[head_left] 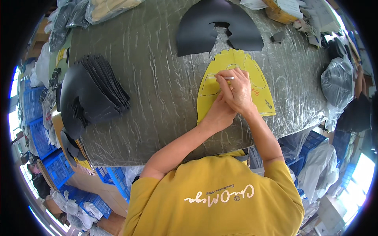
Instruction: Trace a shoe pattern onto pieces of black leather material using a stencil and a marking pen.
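A yellow template sheet [208,76] with a notched far edge and cut slots lies flat in front of me. My right hand [238,91] is closed on a slim silver pen [229,78], held over the template's middle near a curved slot. Partly under it, my left hand [220,113] rests on the template's near part; its fingers are mostly hidden by the right hand. Just beyond the template lies a black arched sheet [197,33] with a ragged cut-out. What lies beneath the template, if anything, cannot be made out.
A fanned stack of black sheets [92,90] lies at the table's left. The table [157,86] has a wrinkled clear covering. A small black scrap [277,37] and a cardboard box [281,11] are at the far right. Blue crates [41,137] stand left of the table.
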Demonstrator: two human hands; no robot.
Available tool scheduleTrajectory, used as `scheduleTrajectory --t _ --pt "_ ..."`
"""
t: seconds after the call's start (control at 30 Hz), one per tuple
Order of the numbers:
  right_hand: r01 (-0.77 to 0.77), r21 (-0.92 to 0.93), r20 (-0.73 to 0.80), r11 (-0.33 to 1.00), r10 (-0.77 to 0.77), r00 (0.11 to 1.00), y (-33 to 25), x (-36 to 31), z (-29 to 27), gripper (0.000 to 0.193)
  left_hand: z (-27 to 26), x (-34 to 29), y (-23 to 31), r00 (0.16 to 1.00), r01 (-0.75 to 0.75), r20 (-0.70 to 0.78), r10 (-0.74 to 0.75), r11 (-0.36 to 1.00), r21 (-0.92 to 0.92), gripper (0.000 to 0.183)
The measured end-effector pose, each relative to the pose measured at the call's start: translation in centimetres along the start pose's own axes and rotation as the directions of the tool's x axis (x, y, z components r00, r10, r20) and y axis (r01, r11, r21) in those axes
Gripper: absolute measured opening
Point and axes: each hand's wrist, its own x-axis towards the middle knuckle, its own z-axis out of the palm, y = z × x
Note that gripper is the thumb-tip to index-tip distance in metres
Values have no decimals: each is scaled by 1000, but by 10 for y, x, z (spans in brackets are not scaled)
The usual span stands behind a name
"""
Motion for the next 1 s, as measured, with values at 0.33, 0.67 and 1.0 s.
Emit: scheduleTrajectory --t 0.33,0.67,1.0 --pt "75 82 164 994 -87 983 -5 -2 -1 4 11 -2 -2 991 51 -105 -79 967 -248 40" --pt "57 17 40 998 -58 997 7 8 3 3 0 4 0 999 -27 -26 27 1000 4 39" --pt "101 16 57 995 -102 993 13 10 7 3 -4 3 2 1000 -12 -6 12 999 -38 39"
